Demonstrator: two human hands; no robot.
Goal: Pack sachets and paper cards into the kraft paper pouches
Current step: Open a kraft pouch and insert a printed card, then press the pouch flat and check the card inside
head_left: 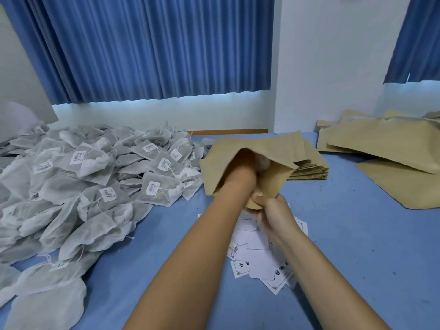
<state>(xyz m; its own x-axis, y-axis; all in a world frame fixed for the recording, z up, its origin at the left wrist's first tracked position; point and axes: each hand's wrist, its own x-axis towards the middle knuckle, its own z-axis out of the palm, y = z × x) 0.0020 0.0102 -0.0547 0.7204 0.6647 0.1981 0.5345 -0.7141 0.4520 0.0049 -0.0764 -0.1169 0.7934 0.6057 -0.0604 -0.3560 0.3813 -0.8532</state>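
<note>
The left hand [240, 164] is pushed deep into the open mouth of a brown pouch [257, 146], held up over the blue table [345, 234]. Its fingers are hidden inside, so I cannot tell what they hold; a blurry grey bit beside them may be a sachet. The right hand [273, 215] pinches the pouch's near edge, fingers curled round it. A big pile of sachets [95, 175] lies to the left. White paper cards [262, 263] lie under the arms. A flat stack of pouches [309, 167] sits just behind, with more loose pouches [381, 144] on the right.
</note>
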